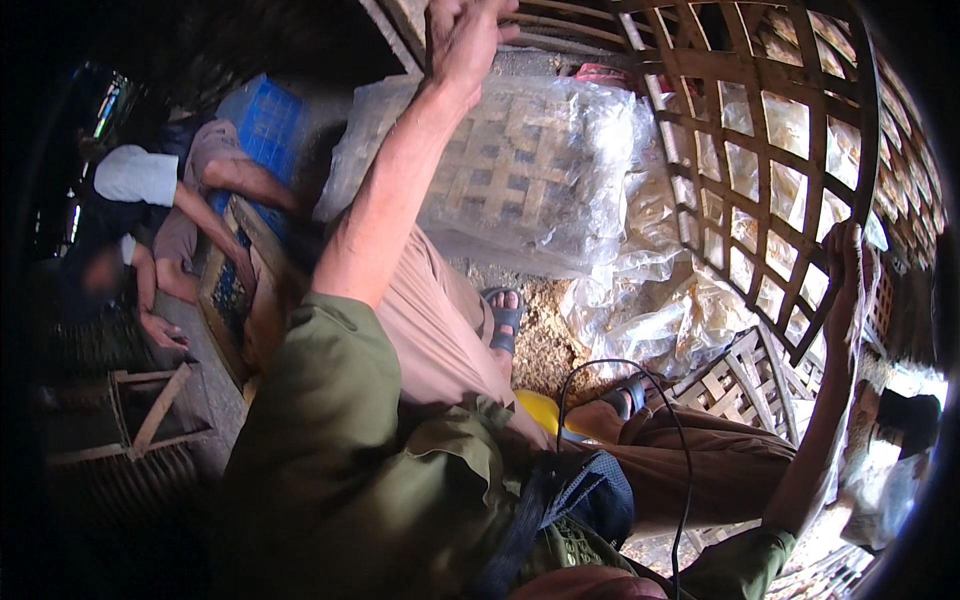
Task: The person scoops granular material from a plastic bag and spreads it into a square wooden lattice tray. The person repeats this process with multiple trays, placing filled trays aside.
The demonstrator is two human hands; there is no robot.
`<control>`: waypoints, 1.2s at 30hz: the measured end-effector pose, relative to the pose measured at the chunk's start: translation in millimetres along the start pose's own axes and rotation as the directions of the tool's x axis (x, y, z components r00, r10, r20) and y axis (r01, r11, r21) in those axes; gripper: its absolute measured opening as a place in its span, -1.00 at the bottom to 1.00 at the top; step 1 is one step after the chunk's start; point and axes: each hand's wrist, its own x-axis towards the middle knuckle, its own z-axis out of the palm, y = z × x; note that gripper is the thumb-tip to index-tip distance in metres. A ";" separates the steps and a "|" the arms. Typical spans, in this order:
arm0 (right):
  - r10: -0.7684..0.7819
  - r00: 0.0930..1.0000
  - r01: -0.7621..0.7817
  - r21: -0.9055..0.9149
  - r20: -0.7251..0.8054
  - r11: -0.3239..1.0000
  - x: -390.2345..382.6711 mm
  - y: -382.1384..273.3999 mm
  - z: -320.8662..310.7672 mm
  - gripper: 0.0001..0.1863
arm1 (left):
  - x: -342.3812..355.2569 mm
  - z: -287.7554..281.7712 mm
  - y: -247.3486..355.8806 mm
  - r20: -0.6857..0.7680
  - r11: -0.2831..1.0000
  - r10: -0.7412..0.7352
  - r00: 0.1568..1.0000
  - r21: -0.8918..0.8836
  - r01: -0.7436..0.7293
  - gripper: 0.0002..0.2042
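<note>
A large open-woven bamboo tray (765, 150) with a dark rim stands tilted up on the right. My right hand (845, 260) is closed over its lower right edge. My left hand (462, 45) is raised at the top edge of the picture, close to more bamboo slats (560, 22). Blur and the picture's edge hide part of its fingers, so I cannot make out what it grips, if anything. Below and right of that hand lies another woven bamboo tray (490, 185), covered with clear plastic sheeting (590, 150).
Crumpled clear plastic (660, 310) lies beneath the tilted tray. On the left, a person (150, 175) sits with one hand at a wood-framed tray (222, 290), beside a blue crate (270, 125). A black cable (685, 440) loops before me. Brown crumbs (545, 320) cover the floor by my feet.
</note>
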 end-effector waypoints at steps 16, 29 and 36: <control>-0.506 0.820 0.572 -0.384 0.268 0.724 47.7 -70.8 245.3 -0.54 | -16.9 -94.0 93.4 0.348 -0.358 0.921 -0.174 0.584 -0.729 -0.55; -0.205 0.415 0.790 -0.240 0.886 0.564 -62.0 95.1 461.9 -0.81 | -49.3 -54.9 25.2 0.663 0.189 0.263 0.701 0.677 -0.711 -0.88; -0.077 0.658 0.653 -0.515 0.749 0.555 18.0 88.2 316.2 -0.70 | -62.7 -52.6 -7.2 0.693 0.366 0.010 0.721 0.669 -0.647 -0.78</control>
